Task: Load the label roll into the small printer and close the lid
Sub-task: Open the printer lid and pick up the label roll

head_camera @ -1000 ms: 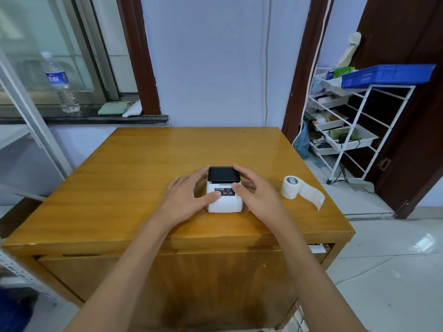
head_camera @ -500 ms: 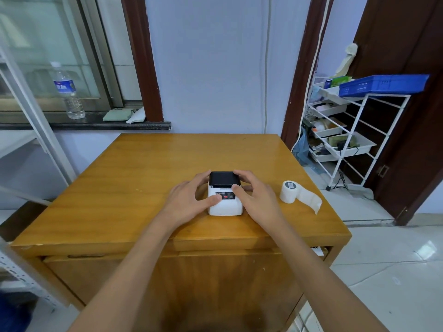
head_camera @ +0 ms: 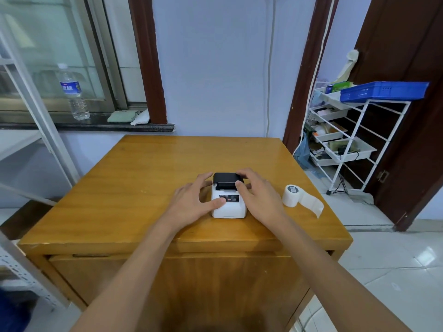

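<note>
Wooden table against pale wall, white rack beside doorway.

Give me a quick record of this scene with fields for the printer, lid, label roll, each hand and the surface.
printer: white printer, near the front of the table
lid: black lid, appears down
label roll: white label roll on the table, right of the printer, tail unrolled
left hand: left hand on the printer's left side, thumb on its front panel
right hand: right hand on its right side, fingers at the lid
surface: wooden table
</note>
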{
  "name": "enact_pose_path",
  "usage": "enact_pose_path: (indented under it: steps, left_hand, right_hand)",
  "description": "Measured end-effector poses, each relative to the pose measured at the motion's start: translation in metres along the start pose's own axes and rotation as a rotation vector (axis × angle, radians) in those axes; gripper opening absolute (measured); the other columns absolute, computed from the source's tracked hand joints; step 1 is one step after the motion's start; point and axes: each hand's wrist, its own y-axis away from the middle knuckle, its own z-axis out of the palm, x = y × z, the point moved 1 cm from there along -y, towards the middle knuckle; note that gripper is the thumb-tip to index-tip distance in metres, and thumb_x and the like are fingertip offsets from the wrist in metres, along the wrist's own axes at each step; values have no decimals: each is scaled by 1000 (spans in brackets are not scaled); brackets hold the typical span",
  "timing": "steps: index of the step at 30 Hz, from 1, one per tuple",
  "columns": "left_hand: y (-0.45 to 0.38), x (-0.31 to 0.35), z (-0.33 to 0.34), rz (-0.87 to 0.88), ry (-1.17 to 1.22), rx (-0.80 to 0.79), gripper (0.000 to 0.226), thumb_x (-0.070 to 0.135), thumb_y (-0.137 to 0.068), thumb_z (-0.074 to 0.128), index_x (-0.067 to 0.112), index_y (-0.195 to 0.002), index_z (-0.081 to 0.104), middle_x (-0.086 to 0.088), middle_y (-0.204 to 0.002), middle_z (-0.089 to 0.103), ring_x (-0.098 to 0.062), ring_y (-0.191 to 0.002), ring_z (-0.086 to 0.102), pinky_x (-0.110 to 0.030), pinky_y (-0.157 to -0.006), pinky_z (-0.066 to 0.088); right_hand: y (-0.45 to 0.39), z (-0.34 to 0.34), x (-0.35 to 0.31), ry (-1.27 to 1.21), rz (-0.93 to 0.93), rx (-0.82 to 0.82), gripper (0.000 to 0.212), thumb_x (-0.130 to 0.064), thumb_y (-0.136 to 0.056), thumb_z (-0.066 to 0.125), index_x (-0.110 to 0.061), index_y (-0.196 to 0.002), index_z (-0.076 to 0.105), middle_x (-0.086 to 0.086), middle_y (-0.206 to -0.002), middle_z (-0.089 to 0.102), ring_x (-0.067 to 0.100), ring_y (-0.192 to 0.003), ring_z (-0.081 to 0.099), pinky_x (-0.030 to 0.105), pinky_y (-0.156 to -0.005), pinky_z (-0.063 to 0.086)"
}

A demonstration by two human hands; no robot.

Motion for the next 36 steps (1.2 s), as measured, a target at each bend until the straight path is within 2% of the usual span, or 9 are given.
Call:
enact_pose_path:
  steps: [4, 9, 16, 21, 25, 29, 32, 34, 36]
  left_hand:
    - [0, 0, -2, -6, 36, -3, 99, 84, -73, 62, 43, -158, 31, 11, -152, 57, -17, -144, 47, -51, -120, 33]
    - [2, 0, -2, -14, 61, -13, 103, 82, -74, 65, 42, -160, 25, 14, -153, 56, -17, -145, 45, -50, -120, 31]
    - [-1, 0, -3, -17, 95, -16, 108, 82, -72, 70, 44, -161, 22, 17, -152, 57, -15, -143, 47, -48, -118, 35]
    - [-1, -3, -2, -34, 154, -16, 114, 83, -66, 74, 47, -161, 22, 19, -150, 57, -12, -142, 47, -44, -117, 37]
    - [-2, -4, -2, -35, 169, -9, 102, 81, -66, 76, 53, -153, 30, 18, -148, 60, -12, -142, 48, -44, -117, 37]
    - [-2, -2, -1, -42, 176, -2, 94, 78, -68, 77, 51, -148, 36, 15, -148, 60, -12, -142, 48, -45, -117, 37]
    - [-1, -1, -2, -42, 179, 3, 92, 78, -67, 76, 53, -146, 37, 15, -148, 61, -12, -142, 49, -46, -117, 37]
    - [-1, -2, -3, -40, 178, 4, 91, 78, -67, 76, 55, -146, 37, 14, -148, 61, -12, -142, 49, -47, -118, 37]
    - [-1, -1, -3, -34, 174, 3, 89, 78, -68, 76, 56, -145, 37, 15, -147, 61, -12, -141, 49, -46, -118, 37]
  right_hand:
    - [-13, -4, -6, 24, 16, 15, 34, -47, -108, 38, -34, -132, 56, -11, -126, 67, 16, -104, 65, 40, -79, 56]
    - [-37, -8, -10, 18, 36, -38, 28, -44, -111, 32, -27, -111, 55, -6, -79, 65, 14, -72, 60, 34, -56, 37]
    - [-64, -6, -6, -18, 44, -90, 43, -52, -111, 24, -21, -103, 52, 5, -83, 66, 26, -78, 63, 39, -61, 42]
    - [-74, -3, -2, -45, 76, -117, 55, -60, -109, 20, -18, -104, 56, 8, -91, 68, 30, -87, 65, 51, -81, 55]
    - [-76, -2, -3, -72, 99, -126, 64, -66, -106, 19, -17, -113, 60, 5, -102, 70, 27, -96, 66, 53, -89, 55]
    - [-75, -6, -1, -53, 53, -135, 65, -68, -105, 17, -20, -110, 60, 2, -97, 70, 25, -93, 67, 52, -87, 56]
    - [-75, -13, -2, 100, 54, -157, 67, -71, -103, 16, -19, -120, 54, -1, -93, 70, 26, -90, 68, 47, -79, 55]
    - [-71, -17, -2, 170, 61, -52, 61, -72, -103, 23, -19, -119, 49, -2, -92, 69, 23, -84, 66, 41, -70, 51]
    - [-61, -26, -3, 204, -18, 178, 50, -67, -103, 35, -20, -108, 52, -7, -84, 63, 18, -74, 61, 37, -62, 46]
